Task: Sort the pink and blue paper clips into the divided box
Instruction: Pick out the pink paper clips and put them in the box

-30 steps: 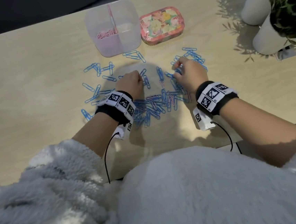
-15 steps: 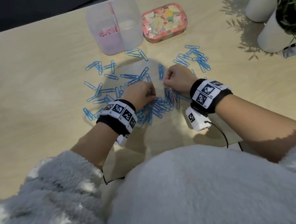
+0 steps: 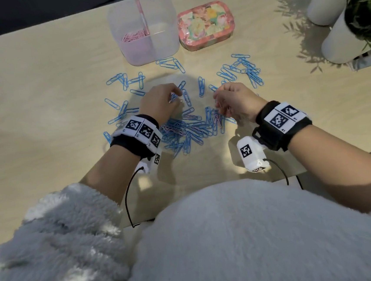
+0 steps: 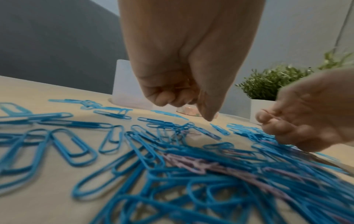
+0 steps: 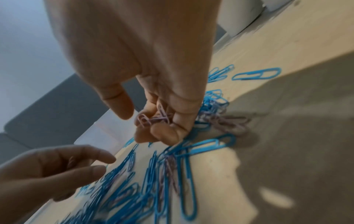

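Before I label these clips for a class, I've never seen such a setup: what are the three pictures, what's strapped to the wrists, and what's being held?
No machine here: a person works with bare hands, wearing cameras on head and wrists. One picture looks down from the head; the other two look along each hand. On the table lie many blue paper clips with a few pink ones mixed in. Behind them stand a clear divided box, pink clips in its left compartment, a floral tin and white plant pots. The right hand holds several pink paper clips. The left hand is curled; a thin clip seems tucked inside, its colour unclear.
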The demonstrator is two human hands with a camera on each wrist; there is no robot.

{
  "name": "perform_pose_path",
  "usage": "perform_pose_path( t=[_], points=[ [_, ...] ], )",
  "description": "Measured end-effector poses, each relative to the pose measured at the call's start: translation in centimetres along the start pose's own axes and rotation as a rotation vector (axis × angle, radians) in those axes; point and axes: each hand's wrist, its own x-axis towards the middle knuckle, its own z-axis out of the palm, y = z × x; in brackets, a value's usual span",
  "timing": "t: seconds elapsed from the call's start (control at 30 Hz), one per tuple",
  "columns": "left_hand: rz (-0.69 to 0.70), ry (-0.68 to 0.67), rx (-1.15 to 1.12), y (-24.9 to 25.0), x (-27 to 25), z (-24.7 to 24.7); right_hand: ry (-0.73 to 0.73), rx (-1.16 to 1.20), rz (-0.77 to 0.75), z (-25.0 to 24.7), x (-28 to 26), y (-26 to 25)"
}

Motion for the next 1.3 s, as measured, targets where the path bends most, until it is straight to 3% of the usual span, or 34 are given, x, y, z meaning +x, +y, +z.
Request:
perform_pose_path(
  t=[0.07, 0.13, 0.23, 0.43, 0.53, 0.63, 0.73, 0.83, 0.97, 1.07, 1.2, 1.3],
  points=[
    [0.061, -0.084, 0.028, 0.6, -0.6, 0.6, 0.005, -0.159, -0.014, 0.6, 0.2, 0.0],
    [0.116, -0.161, 0.118, 1.0, -1.1, 1.3, 0.027, -0.419, -0.139, 1.2, 0.5, 0.2],
    [0.119, -0.167, 0.144, 0.8, -1.3, 2.0, 0.077, -0.695, -0.275, 2.3, 1.2, 0.0],
    [0.052, -0.152, 0.044, 0.1, -1.8, 1.6, 0.149, -0.875, -0.236, 5.3, 3.6, -1.9],
    [0.030, -0.113, -0.017, -0.2, -2.0, 1.2, 0.074, -0.883, -0.187, 5.9, 4.3, -1.7],
    [0.020, -0.049, -0.080, -0.4, -2.1, 0.7, 0.005, -0.697, -0.191, 5.3, 4.2, -1.5],
    [-0.035, -0.012, -0.207, -0.9, -1.7, 0.1, 0.052, -0.486, -0.201, 3.8, 3.5, -1.7],
    [-0.113, -0.025, -0.320, -1.4, -1.2, -0.5, 0.065, -0.364, -0.107, 1.7, 3.1, -1.8],
    [-0.172, -0.026, -0.334, -1.7, -0.6, -0.7, 0.163, -0.687, -0.142, 0.3, 3.8, -1.7],
    [-0.225, 0.050, -0.234, -2.2, -0.2, -0.7, 0.243, -0.889, -0.283, 1.7, 3.5, -2.1],
    [-0.206, 0.137, -0.037, -2.1, -0.1, -0.9, 0.093, -0.962, -0.297, 4.8, 3.6, -2.2],
    [-0.104, 0.090, 0.054, -1.1, 0.2, -0.2, 0.064, -0.918, -0.231, 5.5, 3.9, -2.1]
  ],
)
